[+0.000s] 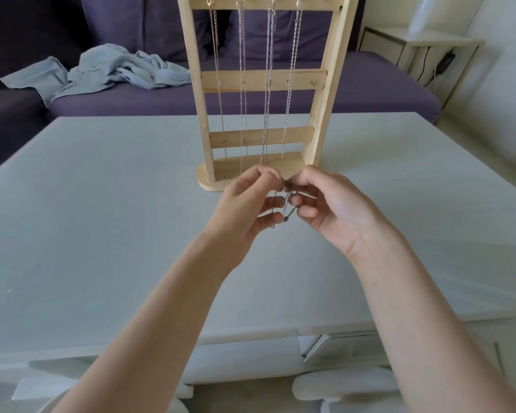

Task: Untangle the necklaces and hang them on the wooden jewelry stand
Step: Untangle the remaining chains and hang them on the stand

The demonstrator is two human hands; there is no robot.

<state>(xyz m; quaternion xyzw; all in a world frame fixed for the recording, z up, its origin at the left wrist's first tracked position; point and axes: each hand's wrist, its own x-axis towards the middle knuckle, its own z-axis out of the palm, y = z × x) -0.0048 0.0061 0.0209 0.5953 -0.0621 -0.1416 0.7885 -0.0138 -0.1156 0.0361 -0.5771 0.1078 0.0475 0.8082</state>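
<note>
On the pale worktop (102, 204) the wooden stand (261, 81) already carries four chains (268, 84) hanging from its top bar, so most of the job looks done. In front of its base, the left hand (245, 204) pinches one end of a last dark necklace (286, 204), its grip narrow on the chain. The right hand (331, 204) pinches the other side, thumb and fingers closed on it. This one is not yet freed or hung.
</note>
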